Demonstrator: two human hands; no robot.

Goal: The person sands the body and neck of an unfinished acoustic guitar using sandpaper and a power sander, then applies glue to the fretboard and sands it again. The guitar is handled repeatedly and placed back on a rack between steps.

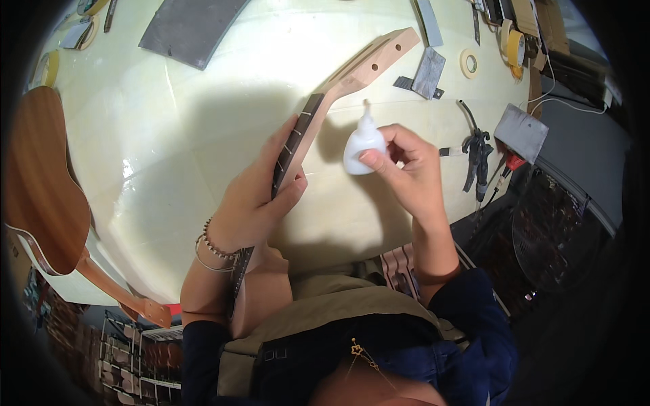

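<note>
A small instrument, likely a ukulele, leans up from my lap, its pale wooden neck (313,126) slanting toward the far right. My left hand (261,183) is wrapped round that neck, fingers on one side and thumb on the other. Dark fretboard (292,147) with metal frets shows along the neck's left side. The bare headstock (376,61) at its end has round holes and slots. In my right hand (409,166) is a white squeeze bottle (363,150), pinched between thumb and fingers. Its narrow nozzle points up, apart from the neck.
A brown instrument body (51,176) with neck lies at the left edge. Dark sheet (193,30) lies far left on the pale table (203,122). On the right are a grey block (428,73), a tape roll (468,63), a black air gun (477,152) and a metal plate (521,133).
</note>
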